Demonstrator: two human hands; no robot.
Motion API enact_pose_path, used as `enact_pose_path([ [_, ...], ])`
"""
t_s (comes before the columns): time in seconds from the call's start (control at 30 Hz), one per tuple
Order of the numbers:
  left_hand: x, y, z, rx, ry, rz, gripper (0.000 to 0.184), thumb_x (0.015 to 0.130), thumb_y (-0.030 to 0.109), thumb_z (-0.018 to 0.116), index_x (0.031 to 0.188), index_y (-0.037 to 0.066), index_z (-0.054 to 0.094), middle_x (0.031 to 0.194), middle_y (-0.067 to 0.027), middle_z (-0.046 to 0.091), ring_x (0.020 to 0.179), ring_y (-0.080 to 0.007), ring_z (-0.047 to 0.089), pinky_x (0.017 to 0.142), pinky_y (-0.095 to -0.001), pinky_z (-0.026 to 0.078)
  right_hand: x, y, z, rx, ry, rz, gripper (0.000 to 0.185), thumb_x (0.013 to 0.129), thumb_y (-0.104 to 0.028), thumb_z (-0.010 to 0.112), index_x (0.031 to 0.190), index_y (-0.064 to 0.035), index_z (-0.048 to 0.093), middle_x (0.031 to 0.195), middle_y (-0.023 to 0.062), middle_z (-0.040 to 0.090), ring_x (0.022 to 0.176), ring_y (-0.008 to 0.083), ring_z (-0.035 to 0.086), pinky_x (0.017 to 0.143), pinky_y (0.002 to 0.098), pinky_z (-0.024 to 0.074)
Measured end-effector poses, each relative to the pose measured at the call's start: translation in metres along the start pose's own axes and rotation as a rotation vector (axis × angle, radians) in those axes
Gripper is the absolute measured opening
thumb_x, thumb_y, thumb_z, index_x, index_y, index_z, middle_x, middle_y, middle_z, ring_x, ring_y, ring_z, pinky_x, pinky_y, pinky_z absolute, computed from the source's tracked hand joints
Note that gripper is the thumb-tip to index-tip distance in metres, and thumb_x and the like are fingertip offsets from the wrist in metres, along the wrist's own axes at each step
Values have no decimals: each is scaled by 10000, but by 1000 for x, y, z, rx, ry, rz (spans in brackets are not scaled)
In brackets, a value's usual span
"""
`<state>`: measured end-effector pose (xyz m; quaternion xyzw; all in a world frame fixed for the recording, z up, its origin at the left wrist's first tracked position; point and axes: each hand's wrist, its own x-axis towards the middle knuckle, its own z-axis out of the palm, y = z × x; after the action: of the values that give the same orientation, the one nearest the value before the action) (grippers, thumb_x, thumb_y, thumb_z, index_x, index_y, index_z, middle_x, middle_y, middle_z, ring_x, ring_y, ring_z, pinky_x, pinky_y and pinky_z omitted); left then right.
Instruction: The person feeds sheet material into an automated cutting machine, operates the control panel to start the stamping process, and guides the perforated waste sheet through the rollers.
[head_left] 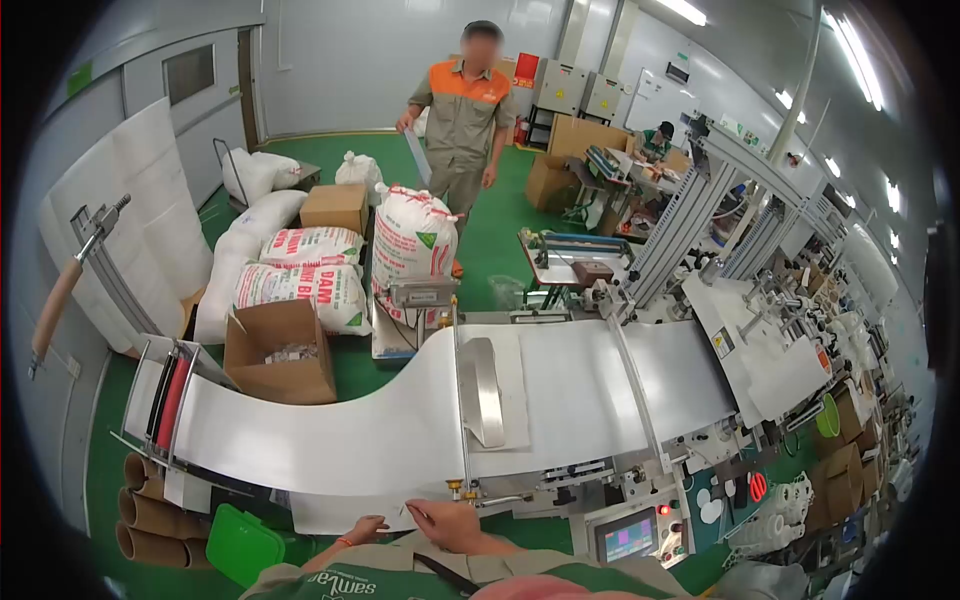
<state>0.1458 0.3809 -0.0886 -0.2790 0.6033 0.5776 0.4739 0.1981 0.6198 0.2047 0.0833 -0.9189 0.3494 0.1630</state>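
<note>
A wide white sheet [320,450] runs from the red and black rollers [170,395] at the left into the machine. At its near edge is my left hand [366,530], fingers curled together, what they hold too small to name. Beside it on the right, my right hand [447,524] is closed in a pinch on something thin that I cannot make out. A metal cross bar [460,400] with brass knobs spans the sheet just beyond my right hand. A curved metal plate [482,392] lies on a white board past the bar.
A control panel [630,537] is at the lower right, with red scissors [758,487] beyond it. Cardboard tubes [150,510] and a green bin [243,545] stand lower left. An open box [280,350] and full sacks [415,245] lie behind the sheet. A person [462,120] stands there.
</note>
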Motion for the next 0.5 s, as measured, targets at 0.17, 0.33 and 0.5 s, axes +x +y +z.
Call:
enact_pose_path([
  [0.17,46,-39,-44,945,-37,333,392,800,378,592,928,31,723,913,-185,707,879,-281,678,785,-368,527,-1,0,0,59,-10,16,148,844,-264,665,962,-196,723,673,40,656,540,229,623,449,327,456],
  [0.33,20,-35,-55,884,13,487,414,768,458,647,926,83,720,830,-133,695,782,-242,643,762,-384,494,-2,2,0,43,-47,50,143,861,-297,660,949,-210,731,642,30,637,513,222,606,456,323,456],
  [0.5,-1,-28,-49,966,30,411,428,757,472,650,962,105,728,858,-130,707,826,-281,662,779,-388,496,-2,5,3,94,-15,28,153,856,-293,653,969,-219,724,661,23,651,521,202,616,449,314,454],
])
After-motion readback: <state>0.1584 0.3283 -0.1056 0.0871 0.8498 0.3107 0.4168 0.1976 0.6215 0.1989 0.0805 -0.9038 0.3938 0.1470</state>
